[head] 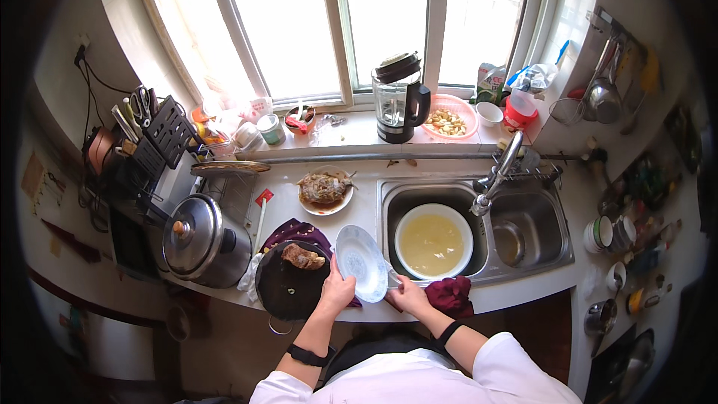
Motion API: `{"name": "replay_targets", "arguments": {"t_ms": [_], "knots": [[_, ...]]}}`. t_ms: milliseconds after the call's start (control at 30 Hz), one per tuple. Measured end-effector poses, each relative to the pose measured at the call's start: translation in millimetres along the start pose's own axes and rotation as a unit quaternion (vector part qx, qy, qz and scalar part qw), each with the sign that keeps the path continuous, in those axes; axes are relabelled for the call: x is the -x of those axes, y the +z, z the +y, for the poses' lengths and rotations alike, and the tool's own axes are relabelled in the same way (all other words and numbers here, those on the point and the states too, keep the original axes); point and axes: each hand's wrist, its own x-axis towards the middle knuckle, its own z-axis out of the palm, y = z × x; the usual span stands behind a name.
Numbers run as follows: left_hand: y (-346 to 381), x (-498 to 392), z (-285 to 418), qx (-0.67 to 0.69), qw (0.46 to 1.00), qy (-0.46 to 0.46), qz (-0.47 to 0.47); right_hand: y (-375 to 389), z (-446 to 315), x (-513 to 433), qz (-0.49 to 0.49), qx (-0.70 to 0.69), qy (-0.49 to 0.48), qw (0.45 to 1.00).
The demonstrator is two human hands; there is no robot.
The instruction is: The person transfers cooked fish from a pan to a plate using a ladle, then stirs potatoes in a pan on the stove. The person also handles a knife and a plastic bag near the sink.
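My left hand [338,290] grips the near left rim of a pale, patterned shallow plate [359,262], which is tilted over the counter edge. Just right of it, my right hand [410,295] holds a pale, shiny object [394,279], partly hidden behind the plate; its kind is unclear. Beside my left hand lies a round dark cutting board [289,292] with a chunk of cooked meat [303,257] and a small scrap on it. A dark purple cloth [297,231] shows behind the board. A crumpled maroon cloth [450,296] sits right of my right hand.
A white basin [399,241] of yellowish liquid stands in the left sink bowl, beside the faucet [507,163]. Behind the board, a plate [328,212] holds browned food. A lidded steel pot [210,241] is at left. A blender [395,101] and pink basket [471,115] stand on the sill.
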Motion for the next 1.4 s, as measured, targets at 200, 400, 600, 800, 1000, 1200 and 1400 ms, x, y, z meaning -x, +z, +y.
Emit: {"name": "replay_targets", "arguments": {"t_ms": [200, 400, 600, 800, 1000, 1200, 1400], "knots": [[27, -4, 55, -0.138, 0.976, 0.164, 0.034, 18, -3, -6, 0.003, 0.206, -0.150, 0.967], [54, -3, 80, -0.175, 0.932, 0.303, 0.095, -30, -4, 4, 0.025, 0.069, -0.167, 0.983], [46, -1, 87, -0.138, 0.913, 0.351, 0.157, -72, 19, 20, 0.121, -0.079, -0.079, 0.986], [37, -11, 93, -0.113, 0.897, 0.403, 0.141, -117, 27, 43, 0.089, -0.467, 0.024, 0.880], [39, -17, 94, -0.110, 0.877, 0.455, 0.110, -135, 9, 77, 0.132, -0.516, 0.003, 0.847], [34, -23, 72, -0.110, 0.873, 0.469, 0.081, -116, 1, 96, 0.177, -0.519, -0.024, 0.836], [43, -62, 6, 0.240, 0.952, 0.188, 0.012, -95, -9, 101, 0.210, -0.421, 0.053, 0.881]]}}
